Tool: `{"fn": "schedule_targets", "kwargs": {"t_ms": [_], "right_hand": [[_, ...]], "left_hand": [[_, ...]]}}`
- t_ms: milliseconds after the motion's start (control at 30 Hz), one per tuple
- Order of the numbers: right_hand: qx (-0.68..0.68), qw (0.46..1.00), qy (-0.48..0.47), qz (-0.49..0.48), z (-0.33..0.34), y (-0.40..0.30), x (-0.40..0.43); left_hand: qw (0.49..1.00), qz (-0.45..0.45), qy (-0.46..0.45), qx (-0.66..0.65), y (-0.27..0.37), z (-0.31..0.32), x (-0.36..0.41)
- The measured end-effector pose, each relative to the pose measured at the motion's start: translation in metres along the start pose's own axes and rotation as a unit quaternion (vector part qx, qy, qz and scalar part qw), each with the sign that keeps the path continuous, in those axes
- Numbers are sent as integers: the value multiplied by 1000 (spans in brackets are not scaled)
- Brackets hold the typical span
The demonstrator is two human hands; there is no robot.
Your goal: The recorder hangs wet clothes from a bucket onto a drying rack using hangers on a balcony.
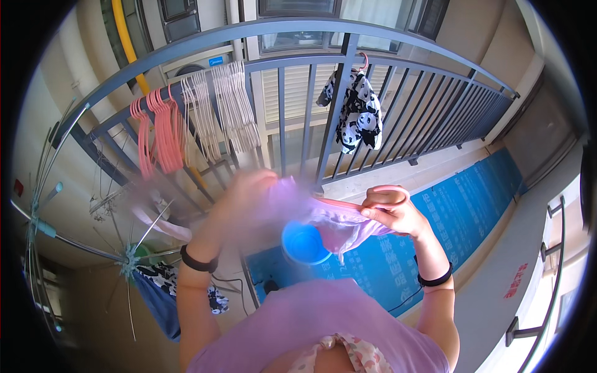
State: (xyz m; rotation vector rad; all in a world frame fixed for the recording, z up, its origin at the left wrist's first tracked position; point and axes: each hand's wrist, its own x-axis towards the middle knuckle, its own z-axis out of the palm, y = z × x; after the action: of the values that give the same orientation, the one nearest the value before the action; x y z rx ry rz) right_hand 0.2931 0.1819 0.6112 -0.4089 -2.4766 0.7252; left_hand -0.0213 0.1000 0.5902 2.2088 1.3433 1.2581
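Note:
My right hand grips a pink clothes hanger near its hook, and a lilac garment hangs about the hanger's arm. My left hand, blurred, is at the other end of the garment, its fingers closed on the lilac cloth. Below the cloth is a round blue basin, seen from above and partly covered by the garment. Haze in the picture hides the far end of the hanger.
A grey metal railing runs across ahead, bearing pink hangers, white hangers and a panda-print garment. Metal drying-rack rods stand at left, near a blue cloth. Blue sheeting covers the floor.

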Motion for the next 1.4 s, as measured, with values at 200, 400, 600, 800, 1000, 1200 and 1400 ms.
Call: {"fn": "schedule_targets", "kwargs": {"t_ms": [200, 400, 600, 800, 1000, 1200, 1400], "right_hand": [[27, 996, 55, 72, 7, 0, 3], [-179, 948, 262, 5, -17, 9, -29], [-124, 931, 327, -106, -32, -10, -30], [-250, 956, 101, 118, -16, 20, -52], [-37, 855, 508, -96, -15, 5, -43], [-207, 927, 312, 22, -24, 8, -31], [-237, 953, 106, 156, -12, 27, -22]], "left_hand": [[999, 6, -51, -1, 1, 33, 2], [997, -58, 42, -36, -19, 23, -6], [988, -90, 67, -106, -5, 16, 10], [996, 40, 64, -49, -14, 3, 19], [984, 125, 129, -12, -9, -8, 30], [992, 18, 107, -65, -13, 4, 29], [997, 71, 32, -18, -26, -16, 46]]}}
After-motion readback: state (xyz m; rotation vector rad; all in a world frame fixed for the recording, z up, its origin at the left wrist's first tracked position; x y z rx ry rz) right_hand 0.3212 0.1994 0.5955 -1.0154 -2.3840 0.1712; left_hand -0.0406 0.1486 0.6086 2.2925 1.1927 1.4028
